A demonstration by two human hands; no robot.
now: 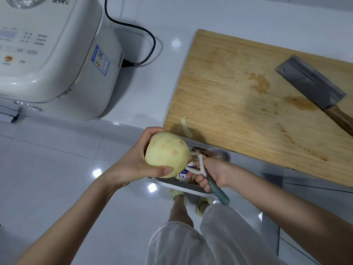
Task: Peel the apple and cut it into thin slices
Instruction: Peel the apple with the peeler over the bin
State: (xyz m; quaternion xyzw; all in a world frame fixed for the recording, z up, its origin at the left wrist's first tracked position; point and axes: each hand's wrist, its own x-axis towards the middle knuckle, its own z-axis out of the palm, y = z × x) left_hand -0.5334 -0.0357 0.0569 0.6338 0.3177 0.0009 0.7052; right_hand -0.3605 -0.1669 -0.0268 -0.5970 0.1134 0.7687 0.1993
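Peeling step, near done by the look of it: left hand has fingers curled round the apple, thumb pressed on its near side, holding it in the air just off the near-left corner of the cutting board, over a bin on the floor. Right hand is wrapped tight on the peeler, its head at the apple's right side. Best to turn the apple for hidden skin, stroke clear of the thumb, drop peel in the bin; cleaver waits at the board's far right, one stray peel strip near the near-left corner.
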